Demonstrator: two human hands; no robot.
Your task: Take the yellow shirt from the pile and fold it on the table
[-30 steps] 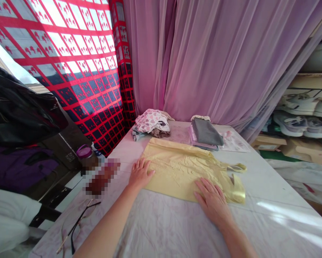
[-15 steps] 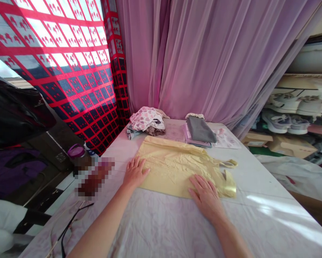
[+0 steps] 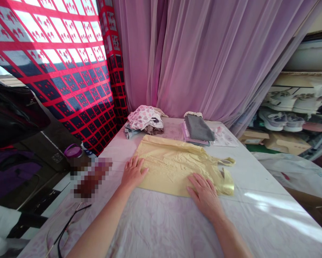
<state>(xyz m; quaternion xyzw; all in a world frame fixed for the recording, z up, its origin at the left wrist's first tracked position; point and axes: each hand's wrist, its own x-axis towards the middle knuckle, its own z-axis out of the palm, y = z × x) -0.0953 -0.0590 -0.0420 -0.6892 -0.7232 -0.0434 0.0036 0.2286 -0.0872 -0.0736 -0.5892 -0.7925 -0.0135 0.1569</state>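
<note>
Only my view of the pale, patterned, cloth-covered surface [image 3: 155, 229] shifted. Pale-yellow fabric garment with straps [image 3: 171, 161] lies on it unmoved, so likely just steadied. Left hand [image 3: 133, 172], right hand [image 3: 204, 193] flat on it, grip open.

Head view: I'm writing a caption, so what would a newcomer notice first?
Probably the red-gridded cloth, bright with light at upper left, beside the purple curtain across the back. Then the yellow garment on the table, with the left hand on its left end and the right hand on its near edge.
</note>
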